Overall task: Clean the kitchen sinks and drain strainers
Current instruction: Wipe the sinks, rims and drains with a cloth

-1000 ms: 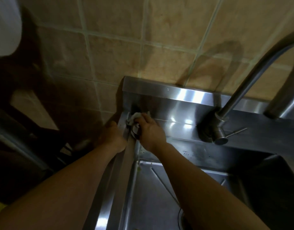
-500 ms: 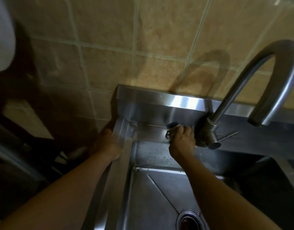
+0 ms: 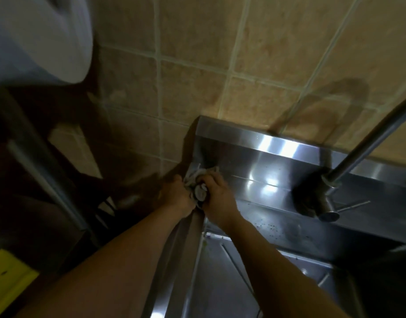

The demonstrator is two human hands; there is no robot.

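Though shadow swallows the far left, the left hand shows curled over the sink's left rim, its fingers hidden from view. Touching it, the right hand grips a crumpled grey rag at the steel sink's back-left corner; the faucet runs off-frame right.

Two hands, one cloth, one faucet

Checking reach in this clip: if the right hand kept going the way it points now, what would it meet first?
Probably the steel backsplash at the sink's back left corner; the right hand, holding the rag, is already close, though depth is unclear.
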